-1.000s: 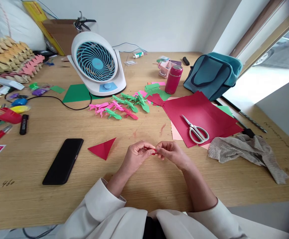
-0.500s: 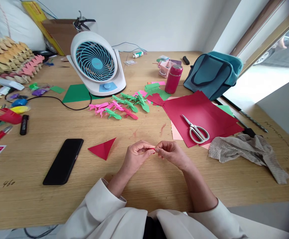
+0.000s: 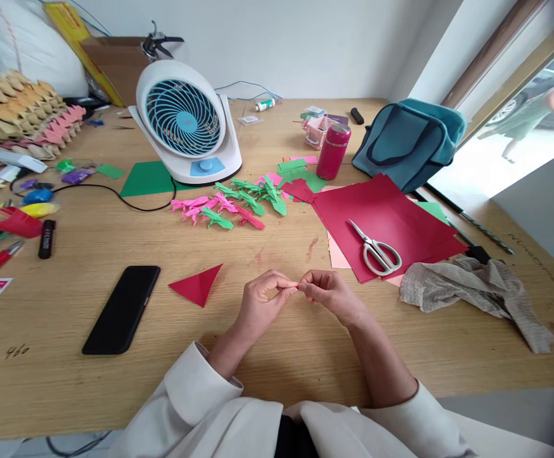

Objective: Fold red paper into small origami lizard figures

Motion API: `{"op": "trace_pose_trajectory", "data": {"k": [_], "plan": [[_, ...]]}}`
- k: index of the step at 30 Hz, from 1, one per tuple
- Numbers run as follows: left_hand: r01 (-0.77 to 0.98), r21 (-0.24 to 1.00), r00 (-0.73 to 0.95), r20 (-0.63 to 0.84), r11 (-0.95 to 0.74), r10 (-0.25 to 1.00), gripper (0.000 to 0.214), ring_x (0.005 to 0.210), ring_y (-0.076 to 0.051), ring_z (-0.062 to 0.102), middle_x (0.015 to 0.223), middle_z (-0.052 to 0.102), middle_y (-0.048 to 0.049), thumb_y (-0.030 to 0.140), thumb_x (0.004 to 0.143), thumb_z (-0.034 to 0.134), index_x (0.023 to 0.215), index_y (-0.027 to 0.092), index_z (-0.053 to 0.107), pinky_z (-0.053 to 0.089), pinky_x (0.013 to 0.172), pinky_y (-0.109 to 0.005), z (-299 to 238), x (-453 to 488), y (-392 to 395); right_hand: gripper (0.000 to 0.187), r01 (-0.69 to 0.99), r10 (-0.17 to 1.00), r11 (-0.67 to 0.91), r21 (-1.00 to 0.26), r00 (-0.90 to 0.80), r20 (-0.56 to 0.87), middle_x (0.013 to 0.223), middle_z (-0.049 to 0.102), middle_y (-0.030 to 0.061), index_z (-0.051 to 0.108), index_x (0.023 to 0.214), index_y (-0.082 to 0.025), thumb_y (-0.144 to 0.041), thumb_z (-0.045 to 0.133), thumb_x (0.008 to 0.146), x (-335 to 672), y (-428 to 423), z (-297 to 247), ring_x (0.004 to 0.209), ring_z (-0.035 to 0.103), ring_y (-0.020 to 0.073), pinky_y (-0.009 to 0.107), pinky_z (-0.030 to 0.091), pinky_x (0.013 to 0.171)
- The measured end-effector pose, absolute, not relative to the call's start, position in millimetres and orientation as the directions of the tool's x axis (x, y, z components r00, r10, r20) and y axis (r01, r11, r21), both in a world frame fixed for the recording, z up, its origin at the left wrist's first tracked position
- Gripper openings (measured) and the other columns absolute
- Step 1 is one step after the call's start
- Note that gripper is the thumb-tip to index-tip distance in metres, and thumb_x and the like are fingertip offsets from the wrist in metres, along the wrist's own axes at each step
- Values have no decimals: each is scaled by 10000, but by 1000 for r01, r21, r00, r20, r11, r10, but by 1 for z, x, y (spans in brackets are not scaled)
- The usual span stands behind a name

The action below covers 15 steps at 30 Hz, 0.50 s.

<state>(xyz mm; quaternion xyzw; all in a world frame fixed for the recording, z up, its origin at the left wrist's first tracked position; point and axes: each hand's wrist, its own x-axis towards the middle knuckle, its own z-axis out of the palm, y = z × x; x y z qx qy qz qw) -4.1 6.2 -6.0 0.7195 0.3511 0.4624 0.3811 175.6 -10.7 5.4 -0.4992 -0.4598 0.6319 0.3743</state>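
Observation:
Between my fingertips is a small folded piece of red paper (image 3: 297, 287), mostly hidden. My left hand (image 3: 266, 296) pinches it from the left with thumb and forefinger. From the right, my right hand (image 3: 327, 294) pinches the same piece, and the two hands nearly touch. A red paper triangle (image 3: 198, 286) lies on the table to the left of my hands. Beyond them rest several folded paper figures in green (image 3: 252, 202), pink (image 3: 195, 207) and red (image 3: 249, 217). White-handled scissors (image 3: 379, 254) lie on large red paper sheets (image 3: 401, 210) at the right.
A black phone (image 3: 121, 312) lies at the left. A white fan (image 3: 186, 121) stands at the back, its cable running left. Farther right are a red flask (image 3: 333, 151), a teal bag (image 3: 410, 143) and a crumpled cloth (image 3: 472, 292). Outside the window a person (image 3: 529, 114) is visible.
My fingers have closed farther over the red paper, so less of it shows. Both hands stay in nearly the same place. A person has come into view outside the window.

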Motion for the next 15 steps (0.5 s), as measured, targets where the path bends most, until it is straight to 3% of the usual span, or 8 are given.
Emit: {"op": "trace_pose_trajectory", "data": {"k": [10,15], "plan": [[357,731,381,454,-581,805,96,777,-147,607,794,649,-32,154,896,590,813,183,629,477,733,-268,-7,-5,5,407,14,938,-283,-959,-203,-280,555,429,-58,582,695,-175,-556,724,712,174,-11,2,506,301,82,248,211,482],[399,727,367,433,-560,823,113,786,-154,603,804,646,-26,112,877,569,810,197,601,464,744,-272,-7,-5,4,352,105,985,-113,-988,-121,-125,612,480,-31,589,776,-187,-533,630,831,173,-11,0,544,379,107,255,287,513]]}}
